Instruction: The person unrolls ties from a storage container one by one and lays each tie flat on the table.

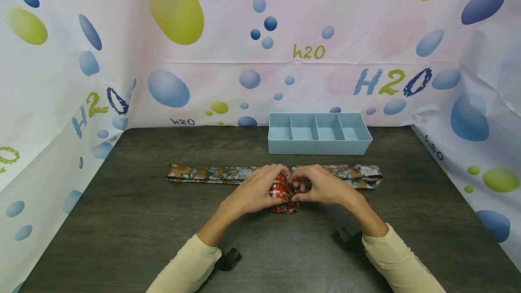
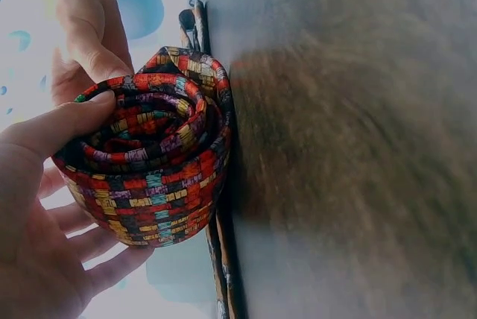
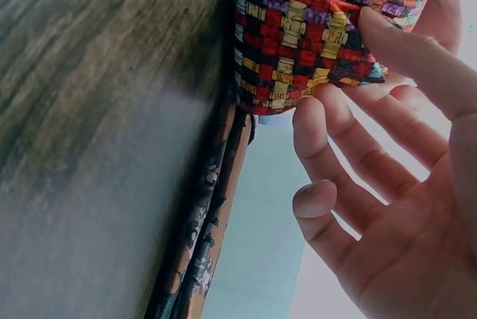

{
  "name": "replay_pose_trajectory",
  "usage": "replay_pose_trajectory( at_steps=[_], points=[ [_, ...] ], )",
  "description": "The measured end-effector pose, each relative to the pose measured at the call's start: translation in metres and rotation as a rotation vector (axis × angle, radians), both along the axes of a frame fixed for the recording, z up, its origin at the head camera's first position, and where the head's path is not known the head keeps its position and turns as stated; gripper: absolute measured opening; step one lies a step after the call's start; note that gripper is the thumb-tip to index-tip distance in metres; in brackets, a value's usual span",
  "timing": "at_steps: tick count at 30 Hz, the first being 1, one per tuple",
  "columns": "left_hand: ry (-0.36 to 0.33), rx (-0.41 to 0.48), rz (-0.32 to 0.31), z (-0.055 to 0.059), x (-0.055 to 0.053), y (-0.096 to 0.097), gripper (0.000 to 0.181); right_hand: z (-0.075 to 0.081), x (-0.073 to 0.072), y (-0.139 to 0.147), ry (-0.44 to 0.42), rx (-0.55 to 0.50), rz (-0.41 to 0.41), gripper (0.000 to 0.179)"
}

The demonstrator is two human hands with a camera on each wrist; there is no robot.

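Wood-grain table [image 1: 122, 225], bubble-print backdrop [image 1: 228, 26]: cloth roll [image 2: 153, 203] was held in front of the box [image 1: 319, 148]

Left hand [image 1: 258, 190] curled round the roll, thumb over its rim; right hand [image 1: 324, 186] pinched its edge, other fingers loosely bent, likely so the coils held tight. Flat between roll and box lay a patterned cloth strip [image 1: 215, 174].

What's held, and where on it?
Rolled red patterned cloth. Left hand grips it, thumb on the coiled edge, fingers outside; right hand holds its side with thumb and fingertips.
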State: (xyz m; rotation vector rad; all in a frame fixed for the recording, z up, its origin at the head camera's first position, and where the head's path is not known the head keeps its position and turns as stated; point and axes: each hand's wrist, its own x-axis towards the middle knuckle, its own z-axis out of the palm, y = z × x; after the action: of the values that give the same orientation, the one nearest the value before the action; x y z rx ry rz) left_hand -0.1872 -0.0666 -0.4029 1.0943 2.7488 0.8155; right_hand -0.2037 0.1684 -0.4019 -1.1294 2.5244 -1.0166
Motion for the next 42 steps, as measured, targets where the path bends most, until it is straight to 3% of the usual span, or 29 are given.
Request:
replay_pose_trajectory(
  at_steps=[19,31,42],
  points=[
    [0.005,-0.033,-0.002,0.000,0.001,-0.005,0.059,0.002,0.001,0.006,-0.076,0.069,-0.026,0.027],
    [-0.001,-0.069,-0.003,0.003,0.000,-0.010,0.059,0.004,0.006,0.018,-0.098,0.205,-0.032,0.025],
    [-0.007,-0.093,-0.007,0.006,0.000,-0.012,0.061,0.001,0.011,0.022,-0.160,0.305,-0.096,0.023]
  ],
)
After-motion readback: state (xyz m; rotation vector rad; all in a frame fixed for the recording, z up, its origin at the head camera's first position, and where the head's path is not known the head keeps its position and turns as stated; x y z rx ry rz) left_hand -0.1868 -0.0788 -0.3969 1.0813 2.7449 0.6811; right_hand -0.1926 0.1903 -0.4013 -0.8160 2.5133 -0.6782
